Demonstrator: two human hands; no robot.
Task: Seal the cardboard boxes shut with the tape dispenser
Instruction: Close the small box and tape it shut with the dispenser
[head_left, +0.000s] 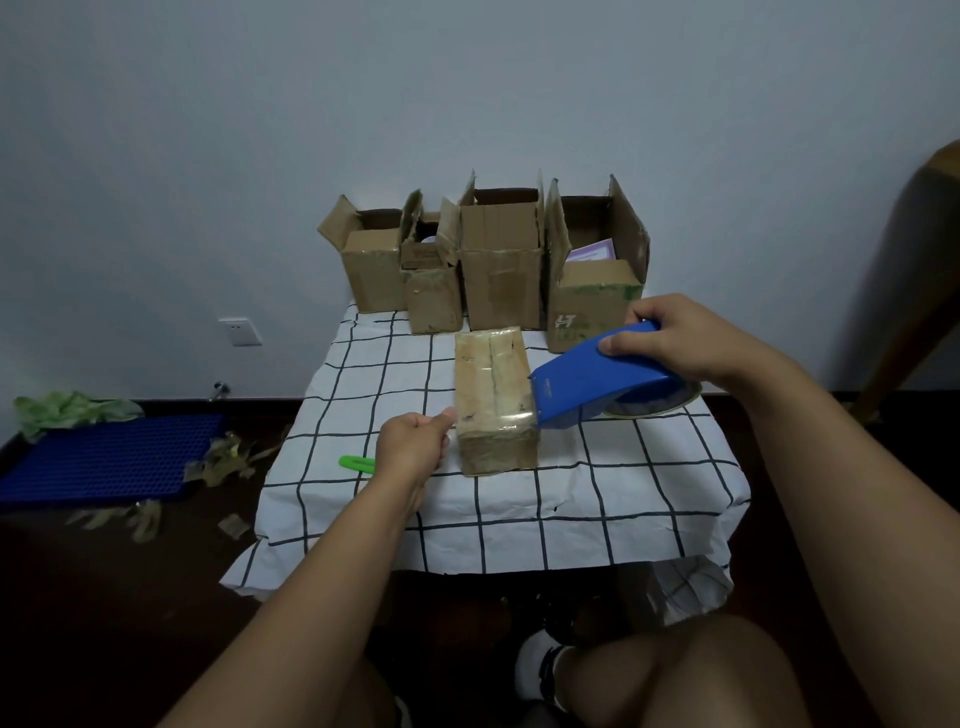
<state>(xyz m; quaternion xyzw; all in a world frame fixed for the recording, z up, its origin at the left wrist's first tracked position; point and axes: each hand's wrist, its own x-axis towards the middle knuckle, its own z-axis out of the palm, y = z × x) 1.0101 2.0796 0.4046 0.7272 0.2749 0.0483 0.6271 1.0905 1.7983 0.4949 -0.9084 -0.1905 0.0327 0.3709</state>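
A small closed cardboard box (491, 384) lies lengthwise in the middle of the table, clear tape shining across its near end. My right hand (691, 338) grips the blue tape dispenser (602, 384), whose nose touches the box's near right top edge. My left hand (413, 447) is closed against the box's near left edge, thumb and fingers pinched there. Several open cardboard boxes (498, 260) stand in a row at the table's far edge, flaps up.
The table wears a white cloth with a black grid (519, 499). A green cutter (356, 463) lies left of the box, partly behind my left hand. On the floor at left are a blue plastic mat (104, 457) and tape scraps (223, 457). My knees are below.
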